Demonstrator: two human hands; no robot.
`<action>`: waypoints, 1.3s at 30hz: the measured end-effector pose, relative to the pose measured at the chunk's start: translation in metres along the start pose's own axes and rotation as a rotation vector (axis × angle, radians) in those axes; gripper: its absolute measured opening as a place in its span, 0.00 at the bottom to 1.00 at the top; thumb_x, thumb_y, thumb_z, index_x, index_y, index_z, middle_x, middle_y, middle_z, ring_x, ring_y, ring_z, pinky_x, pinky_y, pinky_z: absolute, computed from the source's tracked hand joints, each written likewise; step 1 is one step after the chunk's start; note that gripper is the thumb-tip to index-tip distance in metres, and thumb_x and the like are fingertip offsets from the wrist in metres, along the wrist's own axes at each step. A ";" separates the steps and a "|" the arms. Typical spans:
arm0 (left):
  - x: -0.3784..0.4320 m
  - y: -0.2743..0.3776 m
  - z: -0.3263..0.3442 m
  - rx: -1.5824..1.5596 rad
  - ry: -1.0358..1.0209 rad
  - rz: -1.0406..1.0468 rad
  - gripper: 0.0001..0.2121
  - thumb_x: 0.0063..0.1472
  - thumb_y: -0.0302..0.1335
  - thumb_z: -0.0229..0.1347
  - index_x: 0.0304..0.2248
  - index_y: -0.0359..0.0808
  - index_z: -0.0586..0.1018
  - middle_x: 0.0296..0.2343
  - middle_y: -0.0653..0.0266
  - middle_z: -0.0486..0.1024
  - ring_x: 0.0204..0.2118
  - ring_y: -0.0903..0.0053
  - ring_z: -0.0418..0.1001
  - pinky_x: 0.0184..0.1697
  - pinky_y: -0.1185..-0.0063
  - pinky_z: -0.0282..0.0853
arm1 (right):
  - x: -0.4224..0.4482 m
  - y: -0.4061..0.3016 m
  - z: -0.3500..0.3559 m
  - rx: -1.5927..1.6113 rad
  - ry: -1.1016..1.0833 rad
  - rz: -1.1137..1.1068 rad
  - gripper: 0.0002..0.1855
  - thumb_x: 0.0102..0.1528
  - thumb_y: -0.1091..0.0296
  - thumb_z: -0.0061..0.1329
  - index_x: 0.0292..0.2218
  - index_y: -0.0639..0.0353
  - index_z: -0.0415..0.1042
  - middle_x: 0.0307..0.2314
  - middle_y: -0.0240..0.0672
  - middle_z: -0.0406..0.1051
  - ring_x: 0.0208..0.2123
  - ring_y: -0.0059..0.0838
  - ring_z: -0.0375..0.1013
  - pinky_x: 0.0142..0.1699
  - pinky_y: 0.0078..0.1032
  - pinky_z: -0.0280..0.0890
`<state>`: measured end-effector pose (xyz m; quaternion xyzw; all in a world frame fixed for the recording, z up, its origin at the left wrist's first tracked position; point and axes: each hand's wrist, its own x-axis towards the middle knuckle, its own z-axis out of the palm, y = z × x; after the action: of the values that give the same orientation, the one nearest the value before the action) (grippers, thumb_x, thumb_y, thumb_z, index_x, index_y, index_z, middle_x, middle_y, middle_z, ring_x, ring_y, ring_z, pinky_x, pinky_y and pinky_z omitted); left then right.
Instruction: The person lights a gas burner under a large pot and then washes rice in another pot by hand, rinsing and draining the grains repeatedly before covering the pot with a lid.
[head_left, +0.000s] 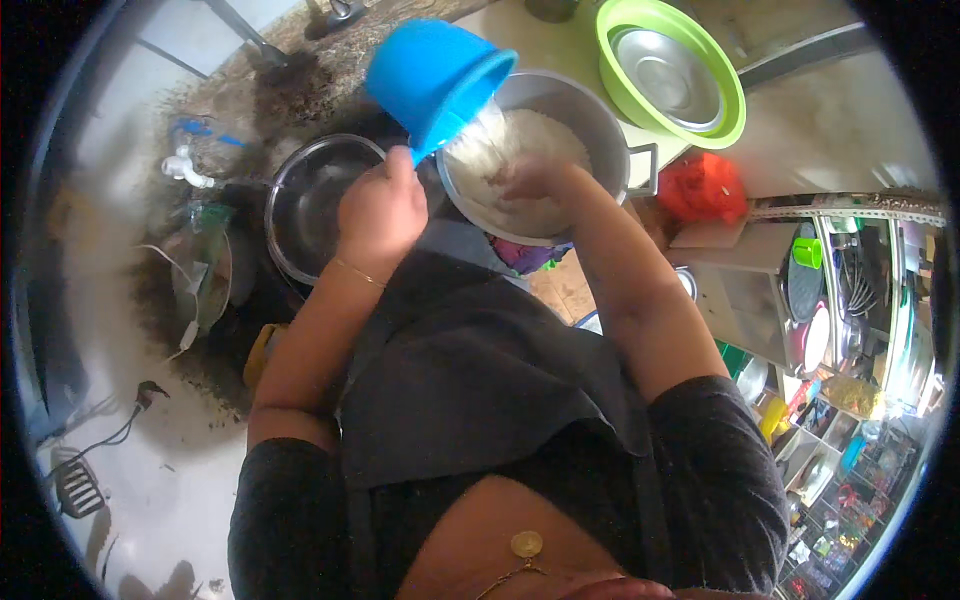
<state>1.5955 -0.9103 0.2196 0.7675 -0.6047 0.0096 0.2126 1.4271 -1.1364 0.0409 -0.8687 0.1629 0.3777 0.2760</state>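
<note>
My left hand (384, 214) grips the handle of a blue plastic dipper (427, 75), tilted over a large metal pot (559, 94). Clear liquid that looks like water (487, 127) runs from its lip into the pot. Whitish contents, perhaps rice in water, fill the pot's lower part (551, 131). Inside the pot, my right hand (534, 178) touches these contents; motion blurs the fingers, and whether they hold any is hidden. One side handle (646, 171) of the pot juts out beside my right forearm.
Left of the pot stands a round basin (274, 225) beneath a white tap (184, 166). A lime-green basin (733, 120) holds a metal bowl (667, 79) at the back right. Below that is a red plastic bag (701, 187). A metal rack (825, 292) with kitchenware lies right.
</note>
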 end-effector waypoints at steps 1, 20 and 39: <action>0.001 0.000 0.002 -0.015 0.016 0.061 0.10 0.56 0.26 0.51 0.37 0.35 0.68 0.21 0.48 0.74 0.23 0.49 0.72 0.26 0.57 0.67 | 0.005 -0.003 0.006 -0.159 0.035 -0.110 0.26 0.48 0.51 0.51 0.47 0.50 0.71 0.42 0.45 0.70 0.42 0.46 0.71 0.47 0.40 0.66; -0.104 -0.179 0.039 0.185 -0.232 -0.726 0.13 0.58 0.27 0.49 0.43 0.36 0.67 0.32 0.47 0.74 0.33 0.50 0.75 0.36 0.58 0.70 | -0.035 -0.007 0.029 0.897 0.193 0.471 0.36 0.41 0.50 0.61 0.48 0.60 0.69 0.42 0.47 0.72 0.43 0.45 0.72 0.46 0.38 0.66; -0.138 -0.214 0.091 -1.003 0.058 -1.240 0.09 0.56 0.25 0.54 0.36 0.35 0.70 0.24 0.56 0.75 0.22 0.68 0.73 0.23 0.71 0.69 | -0.011 -0.077 -0.026 0.161 0.439 0.596 0.29 0.43 0.57 0.59 0.49 0.46 0.72 0.50 0.43 0.67 0.54 0.38 0.64 0.57 0.35 0.60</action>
<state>1.7357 -0.7757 0.0317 0.7762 0.0061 -0.3636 0.5150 1.4722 -1.0901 0.0910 -0.8191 0.4928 0.2321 0.1800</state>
